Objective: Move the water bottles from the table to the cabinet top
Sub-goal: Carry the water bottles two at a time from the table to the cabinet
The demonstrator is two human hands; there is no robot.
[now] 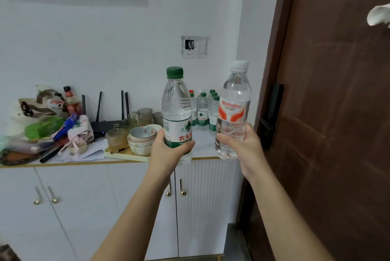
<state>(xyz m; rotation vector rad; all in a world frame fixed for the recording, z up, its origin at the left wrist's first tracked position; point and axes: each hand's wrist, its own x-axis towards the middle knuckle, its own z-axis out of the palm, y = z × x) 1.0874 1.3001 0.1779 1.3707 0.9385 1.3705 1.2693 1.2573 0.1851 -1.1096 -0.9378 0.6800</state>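
Observation:
My left hand point(166, 148) grips a green-capped water bottle point(176, 109) with a white and green label, upright in front of the cabinet. A white-capped bottle point(234, 102) with an orange and white label stands upright in my right hand point(242, 144). Both bottles hang in the air at the front edge of the white cabinet top point(203, 144). Behind them, in the back right corner of that top, stand several green-capped bottles point(203, 109) in a tight group.
A cream tray point(124, 154) with stacked bowls and glasses sits left of the bottles. Further left are a black router, a red-capped bottle and a heap of bags and packets. A brown door point(329, 113) stands close on the right. White cabinet doors with gold handles are below.

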